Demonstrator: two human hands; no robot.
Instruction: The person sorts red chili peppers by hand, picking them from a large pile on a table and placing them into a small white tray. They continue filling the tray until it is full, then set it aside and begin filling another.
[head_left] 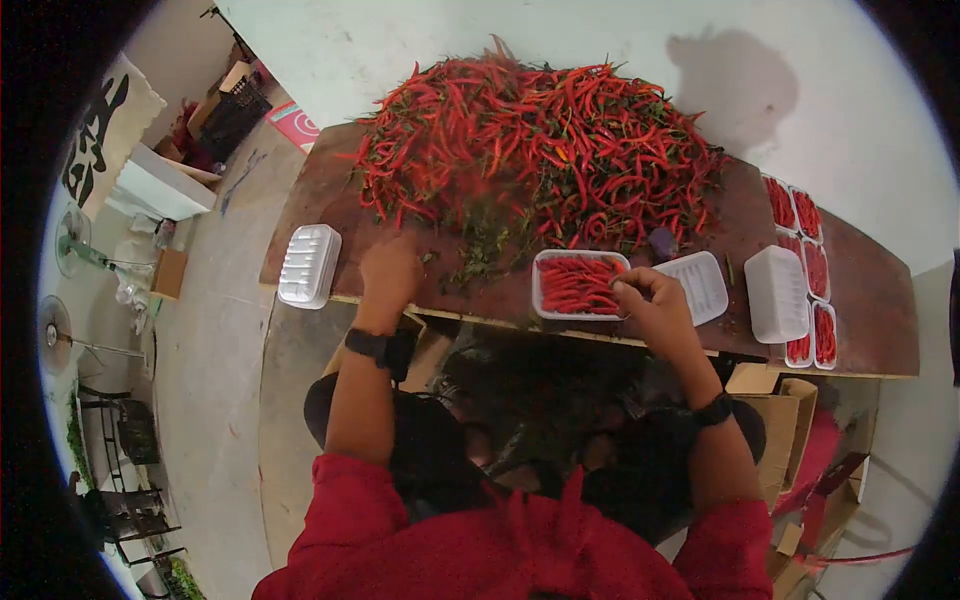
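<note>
A white plastic tray (pixel 537 290) filled with red chili peppers (pixel 580 285) sits at the table's front edge. My right hand (pixel 655 305) is at its right side, thumb and fingers pinched on a red chili pepper (pixel 617 266) at the rim. To the left, my left hand (pixel 390 270) hovers over the front edge, its back toward me; its fingers are blurred and partly hidden. Beyond both hands lies a large heap of red chilies (pixel 590 140) with green stems, blurred in the middle. Loose green stems and leaves (pixel 485 245) lie before the heap.
A stack of white trays (pixel 310 265) stands at the left end, another stack (pixel 777 295) at right. An empty white tray (pixel 700 285) lies beside my right hand. Several chili-filled trays (pixel 815 270) line the right end. Cardboard boxes (pixel 785 430) stand below.
</note>
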